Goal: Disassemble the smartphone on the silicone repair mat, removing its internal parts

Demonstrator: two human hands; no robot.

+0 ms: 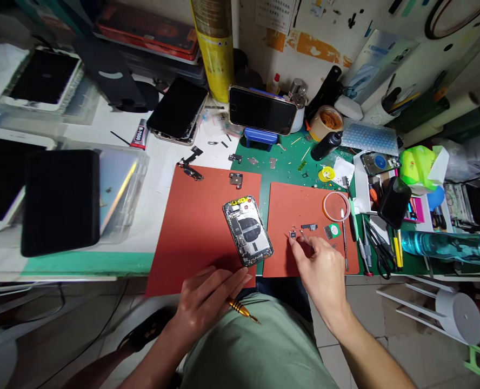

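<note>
To the right of the right hand (324, 266) lies a blue bottle (442, 248), and I see a green packet (419, 165) beyond it. Far ahead of the left hand (205, 297) stands a yellow cylinder (218, 65).

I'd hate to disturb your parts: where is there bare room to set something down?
The left red mat is bare left of the opened phone, beyond the left hand. A bare white strip runs between that mat and the clear case. It's crowded around the scissors and bottle at right.
</note>
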